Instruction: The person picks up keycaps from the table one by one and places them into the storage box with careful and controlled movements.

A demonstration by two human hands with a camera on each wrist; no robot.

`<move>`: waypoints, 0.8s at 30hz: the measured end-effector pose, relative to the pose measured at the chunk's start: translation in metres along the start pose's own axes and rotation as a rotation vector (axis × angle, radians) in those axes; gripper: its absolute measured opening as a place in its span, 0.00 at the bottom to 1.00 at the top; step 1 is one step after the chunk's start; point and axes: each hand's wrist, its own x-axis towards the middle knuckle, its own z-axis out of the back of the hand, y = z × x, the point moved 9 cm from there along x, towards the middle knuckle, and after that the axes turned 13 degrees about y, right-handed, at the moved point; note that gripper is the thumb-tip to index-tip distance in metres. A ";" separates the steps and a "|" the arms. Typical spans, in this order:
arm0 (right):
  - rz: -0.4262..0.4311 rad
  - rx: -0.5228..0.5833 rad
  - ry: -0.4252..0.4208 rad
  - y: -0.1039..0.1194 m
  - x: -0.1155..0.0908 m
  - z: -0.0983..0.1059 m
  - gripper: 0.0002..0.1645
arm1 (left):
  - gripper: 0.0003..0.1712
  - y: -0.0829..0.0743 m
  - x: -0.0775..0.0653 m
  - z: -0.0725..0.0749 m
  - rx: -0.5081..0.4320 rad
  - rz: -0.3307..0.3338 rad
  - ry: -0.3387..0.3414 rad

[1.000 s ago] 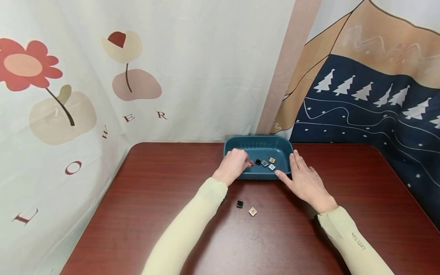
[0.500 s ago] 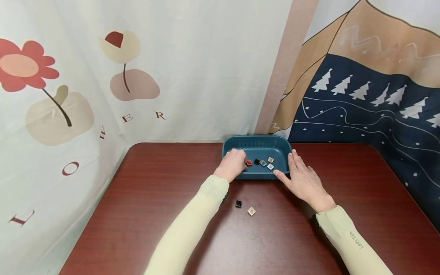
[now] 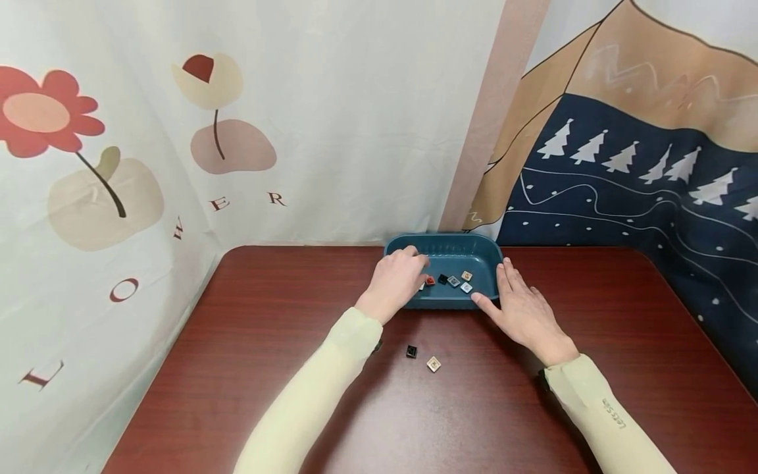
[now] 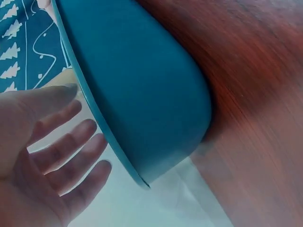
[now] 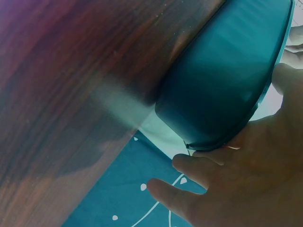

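A blue-green plastic bin (image 3: 445,305) stands at the far edge of the table. My left hand (image 3: 395,280) is over its left end, fingers apart and loosely bent with nothing between them; the left wrist view shows the fingers (image 4: 71,142) close to the rim. Small square keycap-like pieces lie in the bin: a red piece (image 3: 430,281), a black piece (image 3: 443,279), a grey piece (image 3: 453,282), a tan piece (image 3: 466,276) and a pale blue piece (image 3: 466,288). Beside my left fingertips a whitish piece (image 3: 422,287) shows partly. My right hand (image 3: 527,309) rests flat against the bin's right rim.
In front of the bin, on the dark red wooden table (image 3: 497,408), lie another black piece (image 3: 411,351) and a cream piece (image 3: 434,364). Printed curtains (image 3: 331,131) hang right behind the table.
My left hand's bent fingers have spread and the hand has lifted a little to the left. A whitish piece now shows by its fingertips. The right hand stays in place.
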 end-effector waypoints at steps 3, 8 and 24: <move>0.001 0.004 0.004 0.001 0.000 -0.001 0.64 | 0.16 0.001 -0.009 0.005 0.034 -0.016 -0.062; 0.002 0.007 0.005 0.000 0.000 0.000 0.64 | 0.14 0.006 -0.027 0.012 0.033 -0.044 -0.144; 0.000 0.003 0.005 0.000 0.000 -0.001 0.63 | 0.22 0.029 -0.071 0.020 0.035 -0.075 -0.210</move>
